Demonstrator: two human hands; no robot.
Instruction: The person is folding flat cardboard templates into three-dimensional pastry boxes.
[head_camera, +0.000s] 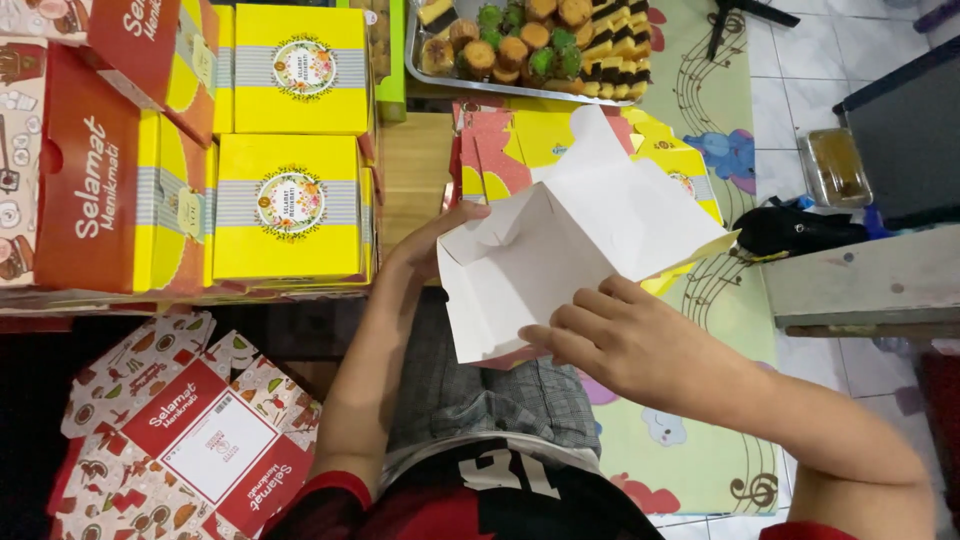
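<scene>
A half-folded cardboard box (570, 235), white inside with yellow outer faces, is held over my lap. My left hand (430, 242) grips its left wall from behind, thumb on the rim. My right hand (610, 335) presses on the near white flap, fingers bent over the edge. Under the box lies a pile of flat yellow and red box blanks (510, 140) on a small wooden board (415, 165).
Finished yellow boxes (290, 140) are stacked at the left beside red-sided ones (90, 180). A flat red patterned box (190, 440) lies at the lower left. A metal tray of small cakes (540, 45) sits at the top. A black bag (800, 230) and a clear container (835, 165) are on the right.
</scene>
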